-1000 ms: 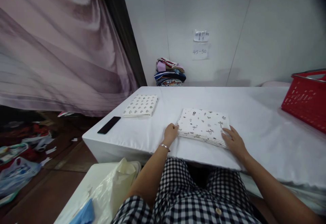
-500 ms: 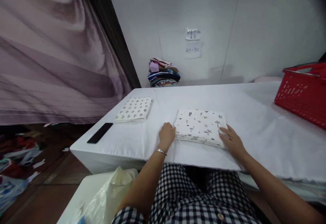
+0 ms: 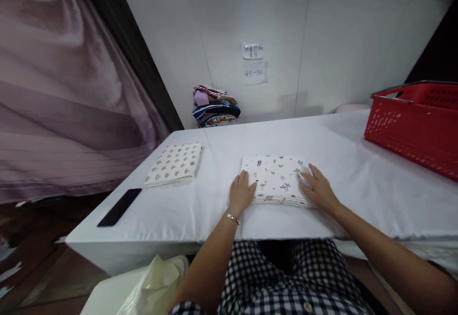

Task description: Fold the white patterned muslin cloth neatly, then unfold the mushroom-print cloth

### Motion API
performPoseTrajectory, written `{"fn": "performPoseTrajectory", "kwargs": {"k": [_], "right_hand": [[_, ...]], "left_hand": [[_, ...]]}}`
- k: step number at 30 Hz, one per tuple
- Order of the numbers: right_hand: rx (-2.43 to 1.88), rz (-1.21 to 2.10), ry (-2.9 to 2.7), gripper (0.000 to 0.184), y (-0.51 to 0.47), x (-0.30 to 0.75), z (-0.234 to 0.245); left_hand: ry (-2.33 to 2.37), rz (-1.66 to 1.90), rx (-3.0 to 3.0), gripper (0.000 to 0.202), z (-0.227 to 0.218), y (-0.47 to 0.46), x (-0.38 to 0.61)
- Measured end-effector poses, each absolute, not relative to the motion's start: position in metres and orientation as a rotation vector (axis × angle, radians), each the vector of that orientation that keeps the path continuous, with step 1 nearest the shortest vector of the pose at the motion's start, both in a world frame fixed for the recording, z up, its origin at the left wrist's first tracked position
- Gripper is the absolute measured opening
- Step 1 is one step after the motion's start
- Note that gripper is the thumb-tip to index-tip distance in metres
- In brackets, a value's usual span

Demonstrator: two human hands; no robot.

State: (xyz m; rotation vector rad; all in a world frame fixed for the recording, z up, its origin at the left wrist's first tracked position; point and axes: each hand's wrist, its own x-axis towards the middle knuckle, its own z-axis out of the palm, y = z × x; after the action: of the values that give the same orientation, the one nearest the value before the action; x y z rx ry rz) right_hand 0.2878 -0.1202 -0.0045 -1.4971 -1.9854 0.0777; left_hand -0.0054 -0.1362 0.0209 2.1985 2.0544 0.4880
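In front of me on the white-covered table lies a folded white cloth printed with small plants and animals, its layers showing along the near edge. My left hand rests flat on its left side, fingers stretched out and pointing away from me. On the right side, my right hand lies with fingers spread over the cloth's edge. Neither hand grasps anything. Farther left is a second folded white cloth with a grey repeated print, apart from both hands.
A black phone-like slab lies near the table's left end. At the right stands a red plastic basket. A stack of folded fabrics sits by the wall behind the table. Below left is a pale plastic bag.
My left hand has opened from a closed grip at the cloth's left edge and now lies flat on top. My right hand stays at the right edge. The view has shifted slightly right.
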Motion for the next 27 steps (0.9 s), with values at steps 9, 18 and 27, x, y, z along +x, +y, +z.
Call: {"fn": "performPoseTrajectory", "kwargs": {"k": [9, 18, 27], "right_hand": [[-1.772, 0.093, -2.315, 0.059, -0.060, 0.260, 0.024], [-1.753, 0.178, -2.295, 0.067, -0.044, 0.275, 0.002], [-1.608, 0.553, -2.138, 0.063, -0.087, 0.298, -0.011]], "left_hand": [[2.051, 0.534, 2.230, 0.053, 0.018, -0.136, -0.006], [2.053, 0.551, 2.251, 0.051, 0.017, -0.135, -0.005], [2.047, 0.544, 2.259, 0.050, 0.020, -0.137, -0.004]]}}
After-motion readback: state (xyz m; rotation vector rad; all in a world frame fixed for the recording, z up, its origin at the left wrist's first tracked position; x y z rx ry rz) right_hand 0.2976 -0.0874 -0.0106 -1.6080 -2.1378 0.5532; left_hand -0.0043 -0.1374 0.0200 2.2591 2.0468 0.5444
